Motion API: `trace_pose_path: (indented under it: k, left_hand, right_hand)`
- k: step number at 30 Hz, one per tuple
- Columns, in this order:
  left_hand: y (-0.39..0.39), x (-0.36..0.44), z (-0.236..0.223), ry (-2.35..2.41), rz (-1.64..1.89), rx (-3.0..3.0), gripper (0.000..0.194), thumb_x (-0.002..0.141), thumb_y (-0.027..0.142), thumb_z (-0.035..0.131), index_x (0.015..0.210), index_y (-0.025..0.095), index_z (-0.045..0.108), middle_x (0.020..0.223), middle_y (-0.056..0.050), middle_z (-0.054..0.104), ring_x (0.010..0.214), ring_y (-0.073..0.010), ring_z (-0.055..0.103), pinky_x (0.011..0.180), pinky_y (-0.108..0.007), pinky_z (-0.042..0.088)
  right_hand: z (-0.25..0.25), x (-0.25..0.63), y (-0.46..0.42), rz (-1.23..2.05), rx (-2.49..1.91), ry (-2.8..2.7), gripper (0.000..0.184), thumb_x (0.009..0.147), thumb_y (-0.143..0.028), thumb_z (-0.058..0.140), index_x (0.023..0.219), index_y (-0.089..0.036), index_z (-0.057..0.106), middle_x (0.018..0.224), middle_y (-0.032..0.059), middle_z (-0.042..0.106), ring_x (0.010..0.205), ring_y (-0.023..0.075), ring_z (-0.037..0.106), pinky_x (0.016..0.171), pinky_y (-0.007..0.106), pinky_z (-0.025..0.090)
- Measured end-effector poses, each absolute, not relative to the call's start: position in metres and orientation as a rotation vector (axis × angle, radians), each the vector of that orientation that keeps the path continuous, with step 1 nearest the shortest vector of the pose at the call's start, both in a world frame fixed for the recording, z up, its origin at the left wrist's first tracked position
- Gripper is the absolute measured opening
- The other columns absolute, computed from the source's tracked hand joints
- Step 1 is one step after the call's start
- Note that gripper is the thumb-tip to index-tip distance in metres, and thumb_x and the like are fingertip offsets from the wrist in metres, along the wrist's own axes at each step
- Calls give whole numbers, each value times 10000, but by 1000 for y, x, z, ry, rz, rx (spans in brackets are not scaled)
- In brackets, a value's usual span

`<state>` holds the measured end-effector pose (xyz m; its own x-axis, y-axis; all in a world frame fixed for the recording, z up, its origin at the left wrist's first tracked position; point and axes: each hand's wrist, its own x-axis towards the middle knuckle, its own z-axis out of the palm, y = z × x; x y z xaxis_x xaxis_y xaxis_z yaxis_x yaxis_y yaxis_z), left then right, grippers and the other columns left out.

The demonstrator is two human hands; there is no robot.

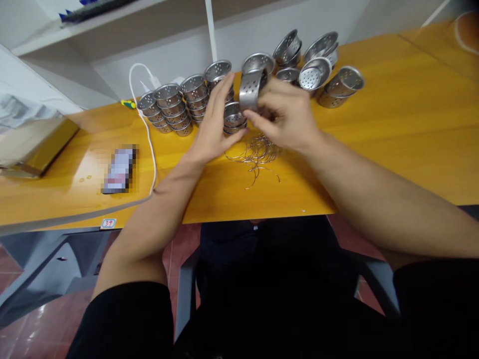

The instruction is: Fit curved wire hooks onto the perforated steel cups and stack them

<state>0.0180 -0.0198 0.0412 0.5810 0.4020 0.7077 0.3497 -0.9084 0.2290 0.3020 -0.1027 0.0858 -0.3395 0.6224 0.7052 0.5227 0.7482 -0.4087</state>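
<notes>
Plainly silvery, perforated metal cup (250, 92)

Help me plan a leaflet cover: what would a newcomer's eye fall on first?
Probably the perforated metal cup in the right hand, near the picture's upper middle, the left hand open beside it. Next come stacks of similar cups along the back of the yellow table. Then the thin curved wires tangled on it, below the hands.
</notes>
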Motion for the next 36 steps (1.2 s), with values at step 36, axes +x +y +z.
trace_pose_path:
  k: [36]
  left_hand:
    - [-23, 6, 54, 736, 1089, 2693, 929, 1187, 779, 670, 2008, 444, 391, 2061, -116, 496, 2006, -509, 431, 1717, -778, 283]
  right_hand:
    - [102, 324, -108, 377, -850, -2092, 390, 1117, -876, 887, 1423, -669, 1011, 1541, 7, 918, 1550, 567, 757, 1342, 940, 601]
